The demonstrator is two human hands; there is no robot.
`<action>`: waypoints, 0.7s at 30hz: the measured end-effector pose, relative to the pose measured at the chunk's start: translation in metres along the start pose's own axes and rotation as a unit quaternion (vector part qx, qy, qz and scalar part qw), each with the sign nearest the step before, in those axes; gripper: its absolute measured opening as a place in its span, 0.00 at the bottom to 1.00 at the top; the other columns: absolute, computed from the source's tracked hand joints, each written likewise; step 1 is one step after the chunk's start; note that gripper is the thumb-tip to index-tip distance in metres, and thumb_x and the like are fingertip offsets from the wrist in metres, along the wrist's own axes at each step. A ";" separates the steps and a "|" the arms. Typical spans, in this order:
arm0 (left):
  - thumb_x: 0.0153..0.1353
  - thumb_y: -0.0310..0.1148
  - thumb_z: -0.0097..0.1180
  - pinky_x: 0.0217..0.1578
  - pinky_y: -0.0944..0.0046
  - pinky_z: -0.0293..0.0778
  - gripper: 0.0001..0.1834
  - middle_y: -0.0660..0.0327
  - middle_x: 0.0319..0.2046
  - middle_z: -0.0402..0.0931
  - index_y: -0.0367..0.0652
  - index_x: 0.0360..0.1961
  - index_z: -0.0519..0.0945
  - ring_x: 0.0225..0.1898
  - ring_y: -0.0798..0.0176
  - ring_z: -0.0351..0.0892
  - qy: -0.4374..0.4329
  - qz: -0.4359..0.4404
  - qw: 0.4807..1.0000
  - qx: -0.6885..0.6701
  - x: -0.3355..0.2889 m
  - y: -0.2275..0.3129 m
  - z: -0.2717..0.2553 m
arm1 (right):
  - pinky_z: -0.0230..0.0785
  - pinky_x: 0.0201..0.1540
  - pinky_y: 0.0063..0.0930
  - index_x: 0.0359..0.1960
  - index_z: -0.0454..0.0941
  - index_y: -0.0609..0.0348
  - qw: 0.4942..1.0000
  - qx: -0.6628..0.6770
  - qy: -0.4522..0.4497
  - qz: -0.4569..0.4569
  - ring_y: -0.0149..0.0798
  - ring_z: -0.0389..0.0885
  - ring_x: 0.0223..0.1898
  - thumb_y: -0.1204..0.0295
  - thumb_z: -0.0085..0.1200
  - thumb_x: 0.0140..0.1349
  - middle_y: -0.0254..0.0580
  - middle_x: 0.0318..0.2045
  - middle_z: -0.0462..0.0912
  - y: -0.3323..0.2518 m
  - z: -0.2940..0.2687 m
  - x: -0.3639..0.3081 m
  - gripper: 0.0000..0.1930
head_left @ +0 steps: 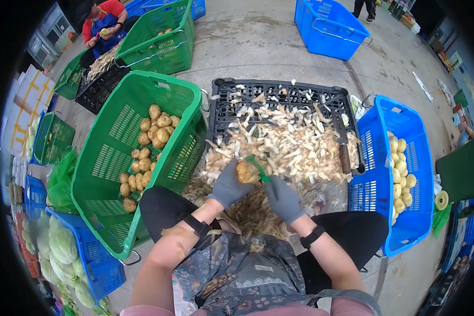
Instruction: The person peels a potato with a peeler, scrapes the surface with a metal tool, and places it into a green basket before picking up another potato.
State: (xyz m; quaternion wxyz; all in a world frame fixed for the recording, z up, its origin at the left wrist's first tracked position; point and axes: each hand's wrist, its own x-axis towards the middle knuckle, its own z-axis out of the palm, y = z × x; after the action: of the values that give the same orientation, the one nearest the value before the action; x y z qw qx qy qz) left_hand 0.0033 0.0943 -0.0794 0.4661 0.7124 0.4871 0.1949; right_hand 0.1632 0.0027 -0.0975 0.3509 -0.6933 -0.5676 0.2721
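My gloved left hand point(229, 184) is closed around a potato point(247, 172), part of its skin still brown. In my gloved right hand point(282, 198) is a green peeler point(258, 167), its head against the potato. Both hands are over the near edge of an upturned black crate point(226, 97) heaped with potato peelings point(279, 137). A knife point(344, 150) with a wooden handle lies on the crate's right side. To the left, a green crate point(108, 158) contains unpeeled potatoes point(158, 126). On the right, peeled potatoes point(400, 171) fill part of a blue crate point(374, 184).
More peelings point(255, 210) cover the floor between my legs. Cabbages point(63, 247) sit in a blue crate point(97, 258) at the lower left. Another person point(106, 26) peels at the upper left, beside a second green crate point(160, 50). Another blue crate point(332, 31) stands farther back.
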 end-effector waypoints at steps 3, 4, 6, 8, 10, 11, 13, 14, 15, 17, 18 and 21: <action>0.37 0.38 0.70 0.43 0.66 0.70 0.41 0.52 0.40 0.73 0.34 0.51 0.63 0.42 0.61 0.75 0.008 0.019 0.999 0.031 0.002 -0.011 0.001 | 0.65 0.30 0.49 0.38 0.67 0.61 0.998 -0.031 -0.029 -0.046 0.59 0.74 0.29 0.63 0.42 0.63 0.59 0.27 0.75 -0.010 0.008 -0.006 0.13; 0.38 0.38 0.70 0.43 0.66 0.71 0.40 0.53 0.40 0.74 0.34 0.51 0.64 0.42 0.61 0.75 0.004 -0.011 1.000 0.018 0.002 -0.011 -0.001 | 0.65 0.30 0.49 0.38 0.67 0.61 0.998 -0.030 -0.028 -0.042 0.59 0.74 0.29 0.63 0.42 0.63 0.59 0.27 0.75 0.005 0.009 -0.004 0.13; 0.38 0.38 0.70 0.42 0.66 0.71 0.39 0.55 0.39 0.75 0.34 0.50 0.64 0.41 0.63 0.75 0.004 -0.026 0.999 -0.032 0.001 -0.019 -0.001 | 0.65 0.30 0.50 0.37 0.66 0.60 0.989 -0.066 -0.039 0.124 0.60 0.74 0.30 0.60 0.38 0.64 0.59 0.27 0.75 0.028 0.008 0.006 0.15; 0.39 0.37 0.70 0.42 0.67 0.71 0.38 0.56 0.41 0.74 0.33 0.49 0.64 0.42 0.65 0.75 -0.001 -0.036 0.987 -0.156 0.001 -0.044 0.003 | 0.64 0.31 0.51 0.37 0.66 0.60 0.990 -0.048 -0.046 0.128 0.60 0.74 0.30 0.58 0.35 0.65 0.59 0.27 0.75 0.016 0.013 0.003 0.17; 0.40 0.35 0.70 0.43 0.68 0.71 0.37 0.55 0.42 0.74 0.32 0.49 0.64 0.43 0.65 0.75 -0.019 -0.072 0.994 -0.075 -0.004 -0.031 -0.001 | 0.64 0.31 0.51 0.38 0.66 0.60 0.999 -0.012 -0.025 -0.027 0.60 0.74 0.30 0.58 0.34 0.66 0.59 0.26 0.75 -0.003 0.024 -0.006 0.17; 0.40 0.34 0.71 0.43 0.68 0.71 0.38 0.55 0.42 0.74 0.32 0.49 0.63 0.43 0.65 0.75 -0.013 -0.070 0.991 -0.117 -0.004 -0.034 0.001 | 0.64 0.31 0.50 0.38 0.66 0.60 1.000 -0.008 -0.020 0.020 0.61 0.74 0.30 0.57 0.34 0.66 0.59 0.26 0.75 0.003 0.034 -0.008 0.17; 0.40 0.34 0.70 0.42 0.68 0.72 0.38 0.56 0.42 0.74 0.31 0.50 0.62 0.43 0.66 0.75 -0.013 -0.054 0.985 -0.161 0.003 -0.045 0.002 | 0.64 0.32 0.51 0.38 0.65 0.60 0.994 -0.026 -0.039 0.096 0.61 0.74 0.30 0.57 0.34 0.66 0.60 0.27 0.75 0.020 0.022 0.001 0.17; 0.40 0.34 0.70 0.42 0.68 0.72 0.38 0.56 0.42 0.74 0.31 0.50 0.62 0.43 0.66 0.75 -0.012 -0.055 0.986 -0.158 0.002 -0.047 0.003 | 0.64 0.32 0.51 0.38 0.65 0.60 0.982 -0.045 -0.061 0.174 0.62 0.74 0.30 0.57 0.33 0.66 0.60 0.27 0.75 0.019 0.018 0.005 0.17; 0.40 0.33 0.70 0.42 0.68 0.72 0.38 0.56 0.41 0.74 0.31 0.50 0.62 0.42 0.66 0.75 -0.007 -0.059 0.989 -0.135 0.001 -0.049 0.004 | 0.63 0.32 0.52 0.39 0.64 0.60 0.983 -0.010 -0.059 0.172 0.63 0.74 0.31 0.57 0.33 0.66 0.62 0.27 0.76 0.013 0.016 0.001 0.17; 0.40 0.33 0.70 0.42 0.68 0.72 0.36 0.57 0.41 0.74 0.32 0.49 0.64 0.41 0.67 0.75 0.001 -0.062 0.994 -0.094 0.000 -0.043 0.001 | 0.63 0.32 0.52 0.39 0.64 0.60 0.991 -0.009 -0.064 0.117 0.63 0.74 0.31 0.57 0.33 0.66 0.62 0.26 0.75 -0.002 0.029 0.000 0.17; 0.40 0.33 0.70 0.42 0.68 0.72 0.36 0.57 0.41 0.74 0.32 0.49 0.64 0.41 0.67 0.75 -0.001 -0.063 0.993 -0.096 -0.001 -0.039 0.001 | 0.63 0.32 0.53 0.39 0.64 0.61 0.996 -0.011 -0.068 0.062 0.63 0.74 0.31 0.57 0.33 0.66 0.63 0.26 0.75 -0.006 0.032 -0.002 0.18; 0.40 0.34 0.69 0.42 0.68 0.71 0.34 0.57 0.40 0.75 0.34 0.48 0.67 0.40 0.67 0.75 -0.005 -0.049 0.991 -0.126 0.000 -0.032 0.000 | 0.63 0.32 0.53 0.40 0.64 0.61 0.993 -0.014 -0.063 0.096 0.63 0.74 0.31 0.56 0.32 0.65 0.63 0.26 0.76 0.022 0.031 0.002 0.19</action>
State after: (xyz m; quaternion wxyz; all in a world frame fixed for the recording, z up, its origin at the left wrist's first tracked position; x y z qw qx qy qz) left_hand -0.0129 0.0975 -0.1073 0.5636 0.6242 0.4905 0.2282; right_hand 0.1524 0.0078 -0.1336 0.2770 -0.7309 -0.5231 0.3397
